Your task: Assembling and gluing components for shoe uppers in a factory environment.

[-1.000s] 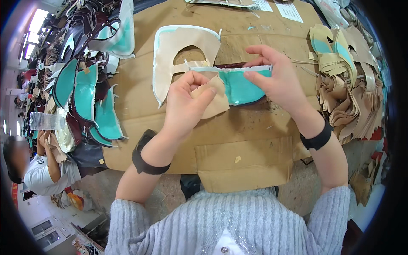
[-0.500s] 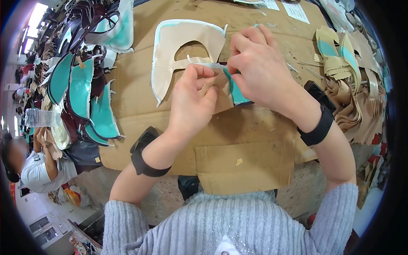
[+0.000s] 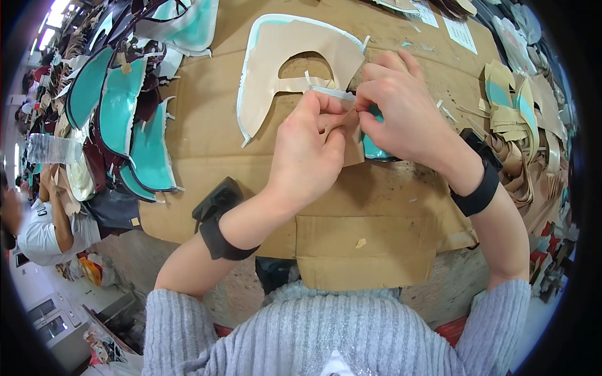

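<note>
My left hand [image 3: 307,147] is closed on a small beige lining piece [image 3: 354,141], folded up between thumb and fingers. The lining lies over a turquoise panel [image 3: 374,149] with a dark lower edge. My right hand [image 3: 407,109] is bent right beside it, thumb and forefinger pinched at the lining's raised edge; its other fingers are curled. Just beyond both hands, a large curved beige piece [image 3: 260,81] with a white rim and a half-round opening lies flat. A white strip [image 3: 332,93] runs along the far edge of the held work. My fingers hide part of that edge.
Cardboard [image 3: 207,131] covers the table. Turquoise curved panels [image 3: 119,119] pile up on the left, and beige cut pieces [image 3: 520,138] are stacked on the right. Paper sheets [image 3: 461,34] lie at the far right. A person in a white shirt [image 3: 47,232] works at the left.
The whole view has shifted slightly. My right hand has come a little nearer to me, and its thumb and forefinger now pinch the lining's edge, lifting a fold. My left hand keeps its hold.
</note>
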Tool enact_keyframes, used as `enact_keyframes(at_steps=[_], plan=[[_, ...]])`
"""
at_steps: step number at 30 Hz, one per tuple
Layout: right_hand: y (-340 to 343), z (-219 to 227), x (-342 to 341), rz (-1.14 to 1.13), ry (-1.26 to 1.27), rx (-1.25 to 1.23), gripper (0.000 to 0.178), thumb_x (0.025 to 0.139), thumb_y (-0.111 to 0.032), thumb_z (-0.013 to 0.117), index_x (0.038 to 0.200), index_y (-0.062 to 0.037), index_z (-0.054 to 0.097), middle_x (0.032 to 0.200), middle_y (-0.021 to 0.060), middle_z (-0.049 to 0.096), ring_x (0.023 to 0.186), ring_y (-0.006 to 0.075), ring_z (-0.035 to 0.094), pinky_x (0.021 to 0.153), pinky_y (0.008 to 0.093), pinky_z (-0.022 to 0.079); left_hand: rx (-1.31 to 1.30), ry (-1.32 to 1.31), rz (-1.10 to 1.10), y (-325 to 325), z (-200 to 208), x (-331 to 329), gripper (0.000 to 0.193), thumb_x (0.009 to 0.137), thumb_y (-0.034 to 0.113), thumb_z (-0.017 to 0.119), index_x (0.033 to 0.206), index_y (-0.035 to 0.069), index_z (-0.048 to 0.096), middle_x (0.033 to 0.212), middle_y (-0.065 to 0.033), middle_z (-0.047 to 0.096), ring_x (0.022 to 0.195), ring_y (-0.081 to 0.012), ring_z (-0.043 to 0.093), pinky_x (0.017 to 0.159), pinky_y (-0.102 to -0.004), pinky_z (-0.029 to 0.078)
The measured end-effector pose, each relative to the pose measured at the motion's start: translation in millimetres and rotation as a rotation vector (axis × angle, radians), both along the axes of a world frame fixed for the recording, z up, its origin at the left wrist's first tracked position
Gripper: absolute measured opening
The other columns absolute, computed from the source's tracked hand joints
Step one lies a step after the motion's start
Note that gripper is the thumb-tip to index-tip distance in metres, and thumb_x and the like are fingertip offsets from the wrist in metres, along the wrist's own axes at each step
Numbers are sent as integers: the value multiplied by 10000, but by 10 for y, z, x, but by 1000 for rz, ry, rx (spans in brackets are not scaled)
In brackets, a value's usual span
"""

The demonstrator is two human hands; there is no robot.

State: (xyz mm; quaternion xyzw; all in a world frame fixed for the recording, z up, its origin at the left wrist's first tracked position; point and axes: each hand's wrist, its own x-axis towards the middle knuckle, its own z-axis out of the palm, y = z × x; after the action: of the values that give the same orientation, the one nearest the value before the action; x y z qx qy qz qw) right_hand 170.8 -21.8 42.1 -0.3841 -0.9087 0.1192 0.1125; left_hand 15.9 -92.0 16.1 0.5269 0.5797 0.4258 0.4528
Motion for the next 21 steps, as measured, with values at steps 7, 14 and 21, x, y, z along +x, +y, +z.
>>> enact_keyframes(at_steps=[7,14,21], plan=[[-40,-111,50,-15,140,81,59,671,-23,558,635,-35,604,789,71,553,967,276,513,1081,540,262,-10,-6,18,4,10,3,201,795,-54,560,989,-14,525,976,-66,591,995,-160,598,850,-298,466],[-32,-105,66,-36,205,-22,37,650,2,583,641,-34,583,774,74,531,940,277,507,1042,511,290,-3,2,14,22,-20,-18,187,796,-54,554,972,0,523,956,-61,596,943,-140,590,819,-286,463],[51,-111,216,57,302,-147,106,681,48,558,735,-22,617,788,75,506,906,270,484,811,359,404,-34,-5,-22,18,63,-19,204,809,-52,554,996,24,518,924,-47,627,852,-87,552,736,-251,450]])
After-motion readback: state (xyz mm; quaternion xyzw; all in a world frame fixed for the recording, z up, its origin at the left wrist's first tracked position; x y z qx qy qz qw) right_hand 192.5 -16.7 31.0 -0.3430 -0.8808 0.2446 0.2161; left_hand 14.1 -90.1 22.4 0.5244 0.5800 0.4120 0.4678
